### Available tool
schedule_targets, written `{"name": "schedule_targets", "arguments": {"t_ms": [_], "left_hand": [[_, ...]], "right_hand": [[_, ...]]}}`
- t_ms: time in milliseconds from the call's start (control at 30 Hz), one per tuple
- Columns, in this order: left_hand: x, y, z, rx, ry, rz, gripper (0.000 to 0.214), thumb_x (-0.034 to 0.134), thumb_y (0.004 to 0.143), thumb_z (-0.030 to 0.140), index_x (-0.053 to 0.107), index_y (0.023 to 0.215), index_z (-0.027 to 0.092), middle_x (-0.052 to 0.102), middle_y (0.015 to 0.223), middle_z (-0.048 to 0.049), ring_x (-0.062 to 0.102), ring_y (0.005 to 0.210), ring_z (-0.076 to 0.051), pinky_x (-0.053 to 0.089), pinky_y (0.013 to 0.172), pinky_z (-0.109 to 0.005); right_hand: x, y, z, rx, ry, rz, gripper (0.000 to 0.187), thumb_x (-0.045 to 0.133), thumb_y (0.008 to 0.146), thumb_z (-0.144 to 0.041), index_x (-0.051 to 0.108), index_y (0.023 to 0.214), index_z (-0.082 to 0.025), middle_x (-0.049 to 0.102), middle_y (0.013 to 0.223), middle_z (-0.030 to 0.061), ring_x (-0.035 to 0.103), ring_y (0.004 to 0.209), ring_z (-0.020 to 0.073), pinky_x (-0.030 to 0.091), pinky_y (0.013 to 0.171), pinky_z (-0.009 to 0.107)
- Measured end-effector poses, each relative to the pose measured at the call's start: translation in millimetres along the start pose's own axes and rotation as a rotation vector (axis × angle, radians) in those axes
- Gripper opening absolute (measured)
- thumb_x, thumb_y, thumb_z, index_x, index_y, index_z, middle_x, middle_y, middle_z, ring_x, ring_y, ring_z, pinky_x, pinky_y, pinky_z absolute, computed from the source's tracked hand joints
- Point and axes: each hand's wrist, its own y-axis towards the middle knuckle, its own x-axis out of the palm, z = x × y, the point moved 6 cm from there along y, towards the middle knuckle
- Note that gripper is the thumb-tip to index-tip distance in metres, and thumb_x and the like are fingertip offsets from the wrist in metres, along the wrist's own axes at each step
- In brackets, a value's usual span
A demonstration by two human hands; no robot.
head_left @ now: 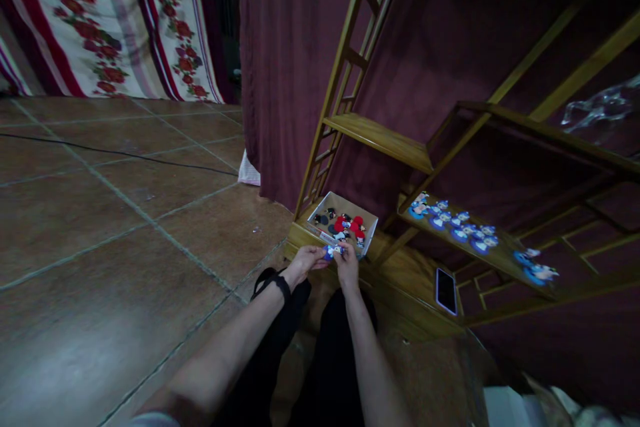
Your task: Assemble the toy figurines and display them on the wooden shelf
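Note:
Between my two hands is a small blue and white figurine (331,251). My left hand (304,263) grips its left side, with a dark band around the wrist. The fingers of my right hand (347,263) close on its right side. Just beyond them sits an open cardboard box (371,232) holding several red, black and white figurines (354,225). On a wooden shelf (505,260) to the right, several blue and white figurines (463,230) stand in rows, with a few more near its right end.
A phone (446,291) lies on the low wooden ledge at right. The wooden frame (340,73) rises before a maroon curtain (285,80). Clear plastic wrap (600,107) rests on an upper shelf. A black cable (125,157) crosses the tiled floor.

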Motion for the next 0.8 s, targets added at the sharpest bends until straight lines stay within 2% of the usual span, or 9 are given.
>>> {"name": "schedule_targets", "arguments": {"t_ms": [333, 633, 800], "left_hand": [[-1.9, 6, 0, -0.025, 0.055, 0.032, 0.025, 0.073, 0.06, 0.031, 0.064, 0.069, 0.009, 0.068, 0.066, -0.0101, 0.064, 0.058, -0.015, 0.051, 0.061, -0.026], [-2.1, 7, 0, -0.068, 0.08, 0.063, 0.02, 0.073, 0.06, 0.026, 0.062, 0.064, 0.01, 0.065, 0.057, -0.0064, 0.061, 0.05, -0.013, 0.051, 0.058, -0.027], [-0.9, 7, -1, -0.071, 0.107, 0.079, 0.016, 0.071, 0.063, 0.022, 0.06, 0.063, 0.01, 0.063, 0.056, -0.0048, 0.058, 0.048, -0.011, 0.051, 0.057, -0.027]], "right_hand": [[-1, 0, -15, -0.221, -0.326, -0.005, 0.027, 0.046, 0.074, -0.019, 0.056, 0.099, -0.02, 0.058, 0.102, 0.0062, 0.053, 0.096, 0.0186, 0.039, 0.087, 0.033], [-2, 1, -16, -0.231, -0.408, -0.11, 0.026, 0.048, 0.073, -0.019, 0.055, 0.098, -0.02, 0.06, 0.098, 0.006, 0.056, 0.091, 0.0197, 0.044, 0.08, 0.032], [0, -4, -23, -0.274, -0.49, -0.174, 0.026, 0.045, 0.074, -0.017, 0.053, 0.099, -0.02, 0.059, 0.098, 0.0064, 0.055, 0.092, 0.0202, 0.043, 0.081, 0.033]]}}
